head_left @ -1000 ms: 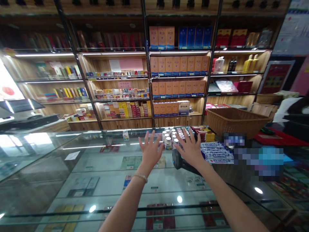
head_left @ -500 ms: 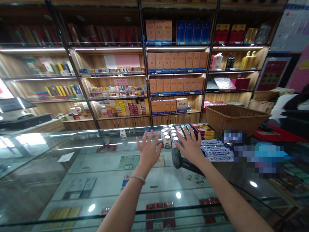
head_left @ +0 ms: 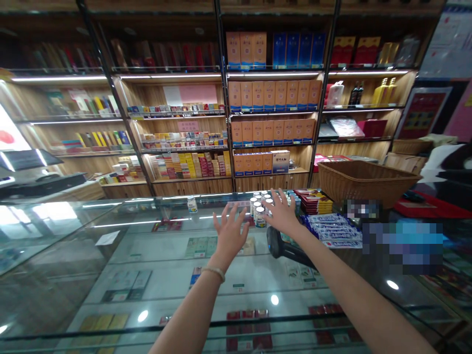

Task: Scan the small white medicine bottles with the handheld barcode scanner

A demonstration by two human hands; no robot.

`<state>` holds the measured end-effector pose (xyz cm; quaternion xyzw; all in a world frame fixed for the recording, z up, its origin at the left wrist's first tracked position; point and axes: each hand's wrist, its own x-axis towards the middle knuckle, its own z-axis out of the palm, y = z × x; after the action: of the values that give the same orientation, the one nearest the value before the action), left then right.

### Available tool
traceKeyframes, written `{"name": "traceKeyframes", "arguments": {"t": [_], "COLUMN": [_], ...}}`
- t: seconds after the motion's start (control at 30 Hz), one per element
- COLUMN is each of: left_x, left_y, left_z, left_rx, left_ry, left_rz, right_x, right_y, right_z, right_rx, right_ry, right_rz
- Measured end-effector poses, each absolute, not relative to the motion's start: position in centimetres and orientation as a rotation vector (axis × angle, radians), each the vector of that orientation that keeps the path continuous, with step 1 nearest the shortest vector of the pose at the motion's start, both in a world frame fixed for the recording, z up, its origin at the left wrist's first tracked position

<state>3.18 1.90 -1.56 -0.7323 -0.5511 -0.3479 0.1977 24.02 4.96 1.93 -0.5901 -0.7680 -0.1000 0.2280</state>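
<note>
Both arms stretched forward over a glass counter. Left hand raised with palm forward and fingers spread wide, holding nothing, hovering above the glass just left of a cluster of small white bottles. Thin bracelet around the left wrist. Right hand also spread, fingers fanned and empty, reaching over the bottles from the right; fingertips look to be at or just above the caps, contact impossible to tell. Bottles standing upright in a tight group on the counter, directly ahead of and between the two hands. One lone bottle standing apart, well to the left of the left hand. Black scanner lying on the glass just below the right wrist. Blue-and-white packs laid flat just right of the right hand, red packs stacked beyond them. Wicker basket farther right, past the packs. Wooden shelves well beyond both hands, filled with orange boxes and rows of small cartons. Below the hands, under the glass, more packs on display shelves. Far right, part of another person in a white sleeve, well apart from the right hand.
</note>
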Motion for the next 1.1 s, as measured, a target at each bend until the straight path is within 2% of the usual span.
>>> {"name": "traceKeyframes", "arguments": {"t": [0.6, 1.1], "left_x": [3.1, 3.3], "left_y": [1.8, 1.6], "left_z": [-1.5, -1.1], "left_rx": [-2.065, -2.067], "left_ry": [-1.581, -1.596], "left_rz": [-0.94, -1.023], "right_x": [22.1, 23.1], "right_y": [5.3, 4.8], "right_z": [3.2, 4.9], "right_rx": [-1.563, -1.505], "right_ry": [-2.26, -2.059], "right_rz": [-0.429, -0.043]}}
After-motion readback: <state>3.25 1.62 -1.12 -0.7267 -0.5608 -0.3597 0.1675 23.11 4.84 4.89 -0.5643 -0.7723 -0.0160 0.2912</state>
